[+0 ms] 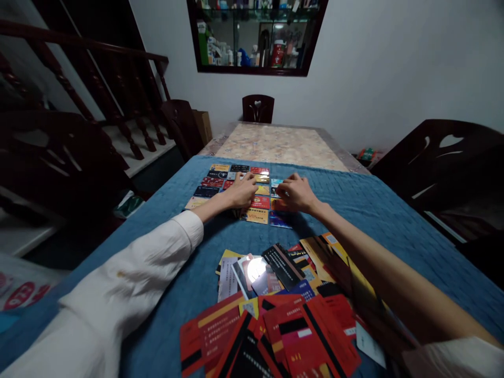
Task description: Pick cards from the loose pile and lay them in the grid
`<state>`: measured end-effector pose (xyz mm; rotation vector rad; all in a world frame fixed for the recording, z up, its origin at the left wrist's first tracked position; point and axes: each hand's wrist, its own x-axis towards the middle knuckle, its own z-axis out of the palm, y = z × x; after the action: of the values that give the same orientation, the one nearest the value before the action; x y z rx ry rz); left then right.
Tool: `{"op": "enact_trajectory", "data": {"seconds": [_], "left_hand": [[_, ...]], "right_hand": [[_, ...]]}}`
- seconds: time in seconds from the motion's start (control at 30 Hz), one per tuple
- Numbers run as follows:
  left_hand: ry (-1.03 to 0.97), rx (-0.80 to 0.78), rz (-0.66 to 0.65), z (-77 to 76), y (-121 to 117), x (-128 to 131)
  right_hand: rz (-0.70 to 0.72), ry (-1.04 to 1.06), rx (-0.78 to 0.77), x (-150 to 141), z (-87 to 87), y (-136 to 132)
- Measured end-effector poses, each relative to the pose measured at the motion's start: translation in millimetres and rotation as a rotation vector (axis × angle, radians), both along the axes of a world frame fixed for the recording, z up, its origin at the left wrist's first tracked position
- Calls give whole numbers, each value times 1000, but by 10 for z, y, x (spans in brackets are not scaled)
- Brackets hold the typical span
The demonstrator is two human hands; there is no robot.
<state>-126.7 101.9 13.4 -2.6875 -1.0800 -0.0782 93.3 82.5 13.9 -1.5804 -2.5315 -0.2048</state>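
Note:
Flat plastic cards lie in neat rows and columns on the blue cloth (331,247). My left hand (243,191) rests over the middle columns, fingers curled down and hiding some cards; what they hold, if anything, does not show. At the right column my right hand (296,193) has its fingers pinched at a card (275,182) with a light blue and white face. Nearer to me in these columns are a gold VIP card (258,216) and a dark blue card (280,219). The two hands are apart, about level.
A loose pile of cards lies close to me, with red cards (315,336) in front and a black card (283,266) behind. Beyond the cloth runs a patterned tabletop (275,140). Dark wooden chairs (258,107) surround the table. A stair railing (86,47) stands left.

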Motion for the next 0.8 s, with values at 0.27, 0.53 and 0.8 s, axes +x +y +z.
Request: {"op": "enact_trajectory", "data": {"seconds": [0.27,0.53,0.8], "left_hand": [[-63,-89,-107,-92,-543,-20],[-187,-208,-166,-152,-1012,-29],[-242,-290,-222,-139,-1285,-11]], "right_hand": [[85,5,71,64,-111,-457],[167,48,29,148,-177,-946],[239,42,-1,161,-95,-1418]]}}
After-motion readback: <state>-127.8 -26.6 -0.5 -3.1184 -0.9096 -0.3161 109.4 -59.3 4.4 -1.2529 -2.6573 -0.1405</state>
